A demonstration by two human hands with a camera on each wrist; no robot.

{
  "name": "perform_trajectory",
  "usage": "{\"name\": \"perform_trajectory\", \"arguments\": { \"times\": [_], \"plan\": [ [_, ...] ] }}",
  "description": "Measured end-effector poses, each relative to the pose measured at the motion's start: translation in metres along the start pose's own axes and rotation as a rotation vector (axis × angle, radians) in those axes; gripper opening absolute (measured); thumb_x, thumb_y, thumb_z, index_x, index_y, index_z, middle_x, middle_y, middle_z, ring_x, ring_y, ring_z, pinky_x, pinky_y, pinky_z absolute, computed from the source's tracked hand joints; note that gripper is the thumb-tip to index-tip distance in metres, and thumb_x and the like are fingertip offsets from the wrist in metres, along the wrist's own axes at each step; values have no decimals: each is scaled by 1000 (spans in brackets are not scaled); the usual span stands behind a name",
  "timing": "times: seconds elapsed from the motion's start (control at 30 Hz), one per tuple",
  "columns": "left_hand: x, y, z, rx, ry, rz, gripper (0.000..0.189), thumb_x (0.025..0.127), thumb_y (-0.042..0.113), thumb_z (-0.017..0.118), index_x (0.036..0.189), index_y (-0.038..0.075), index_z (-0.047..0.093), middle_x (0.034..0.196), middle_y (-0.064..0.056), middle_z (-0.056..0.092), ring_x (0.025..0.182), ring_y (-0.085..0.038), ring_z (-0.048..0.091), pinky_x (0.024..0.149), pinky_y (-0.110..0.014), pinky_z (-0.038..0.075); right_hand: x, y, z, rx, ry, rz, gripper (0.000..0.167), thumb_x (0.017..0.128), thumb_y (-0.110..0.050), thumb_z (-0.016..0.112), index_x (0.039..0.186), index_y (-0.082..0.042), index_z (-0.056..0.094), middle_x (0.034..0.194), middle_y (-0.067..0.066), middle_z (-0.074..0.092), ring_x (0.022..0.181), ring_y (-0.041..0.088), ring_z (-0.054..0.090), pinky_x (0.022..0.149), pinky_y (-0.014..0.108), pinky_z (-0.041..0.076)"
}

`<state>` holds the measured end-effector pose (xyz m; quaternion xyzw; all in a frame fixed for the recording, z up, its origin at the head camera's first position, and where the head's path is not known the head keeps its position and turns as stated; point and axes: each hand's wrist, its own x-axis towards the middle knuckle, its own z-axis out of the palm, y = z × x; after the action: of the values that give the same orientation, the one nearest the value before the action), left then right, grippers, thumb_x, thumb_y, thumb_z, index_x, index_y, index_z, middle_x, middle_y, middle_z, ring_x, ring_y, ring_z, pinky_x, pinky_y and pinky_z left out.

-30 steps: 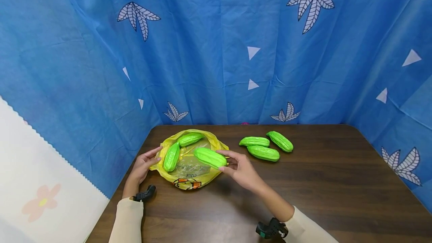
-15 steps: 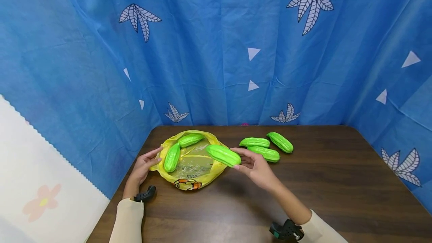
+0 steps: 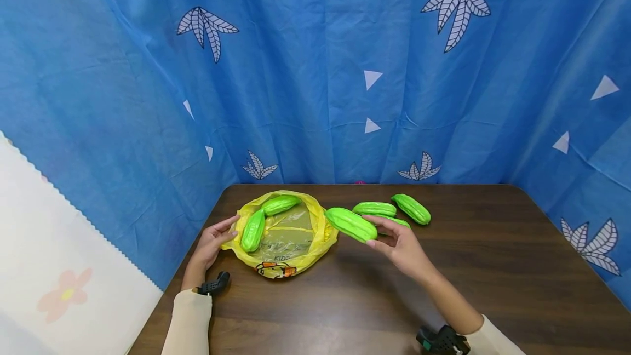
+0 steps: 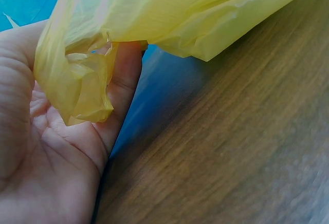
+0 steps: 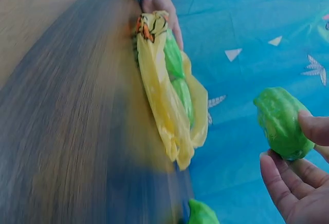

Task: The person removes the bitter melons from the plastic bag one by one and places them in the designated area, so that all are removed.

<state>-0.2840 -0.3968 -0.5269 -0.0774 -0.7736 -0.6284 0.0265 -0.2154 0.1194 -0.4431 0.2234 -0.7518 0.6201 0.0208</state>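
A yellow plastic bag (image 3: pixel 315 251) stands with its mouth spread wide on the left of the table. Two green bitter gourds, one upright-lying (image 3: pixel 253 230) and one slanted (image 3: pixel 281 204), lie in it. At the bag's left rim my left hand (image 3: pixel 211 245) holds the yellow plastic (image 4: pixel 87 90) between thumb and fingers. My right hand (image 3: pixel 401 248) pinches another bitter gourd (image 3: pixel 351 224) by its right end, above the table, just right of the bag. In the right wrist view that gourd (image 5: pixel 281 124) sits between thumb and fingertips.
Three more bitter gourds lie at the back of the table (image 3: pixel 493 267): one (image 3: pixel 376 209), one half hidden behind the right hand (image 3: pixel 400 222), and one farther right (image 3: pixel 411 209). A blue patterned curtain (image 3: pixel 296 70) hangs behind and at both sides.
My right hand has carried its gourd to the right, from over the bag's mouth to beside its right rim. The left hand has stayed at the bag's left rim.
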Motion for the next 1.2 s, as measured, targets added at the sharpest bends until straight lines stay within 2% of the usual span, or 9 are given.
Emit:
{"name": "perform_trajectory", "arguments": {
  "times": [0.13, 0.33, 0.67, 0.73, 0.9, 0.97, 1.2],
  "plan": [
    [0, 0, -1, 1, -9, 13, 54, 99, 8, 66, 148, -5, 48, 156, -21, 41, 150, -36, 23, 102, -10, 37, -5, 3, -10, -20, 19, -8, 52, 91, -3, 75, 141, -9, 61, 128, 17, 63, 108, 28, 66, 83, 29, 58],
    [0, 3, -1, 1, -3, 10, 53, 99, 8, 66, 147, -5, 48, 156, -24, 39, 150, -37, 23, 101, -9, 36, -14, 8, -26, -31, 41, -6, 53, 91, -4, 75, 142, -7, 59, 136, 17, 61, 110, 29, 66, 83, 27, 58],
    [0, 3, 1, -14, 4, -10, 53, 99, 6, 65, 148, -4, 48, 157, -24, 38, 150, -36, 23, 99, -9, 38, -28, 10, -51, -93, 84, -2, 53, 92, -5, 74, 142, -8, 59, 130, 18, 65, 109, 15, 67, 84, 23, 56],
    [-1, 8, 3, -20, -1, -17, 53, 98, 3, 64, 148, -6, 47, 156, -26, 38, 150, -38, 23, 99, -10, 39, -32, 10, -55, -98, 96, 3, 53, 92, -5, 75, 142, -8, 59, 129, 19, 65, 108, 13, 67, 83, 23, 56],
    [-1, 7, 3, -16, 2, -13, 53, 98, 3, 65, 147, -7, 48, 156, -26, 38, 149, -38, 25, 99, -10, 39, -40, 15, -65, -116, 119, 30, 53, 92, -6, 74, 143, -8, 58, 125, 19, 66, 105, 11, 68, 81, 24, 57],
    [0, 1, 1, -9, -2, -3, 53, 98, 6, 66, 148, -5, 48, 157, -24, 38, 150, -36, 24, 100, -10, 38, -43, 17, -70, -132, 130, 42, 53, 93, -7, 74, 143, -8, 58, 124, 20, 66, 104, 11, 69, 80, 24, 57],
    [0, 0, 0, -8, -13, 8, 53, 99, 7, 66, 148, -4, 48, 157, -25, 38, 150, -37, 23, 100, -10, 38, -51, 20, -83, -201, 172, 69, 54, 94, -11, 74, 144, -6, 57, 126, 21, 64, 104, 10, 68, 81, 22, 57]
  ]
}}
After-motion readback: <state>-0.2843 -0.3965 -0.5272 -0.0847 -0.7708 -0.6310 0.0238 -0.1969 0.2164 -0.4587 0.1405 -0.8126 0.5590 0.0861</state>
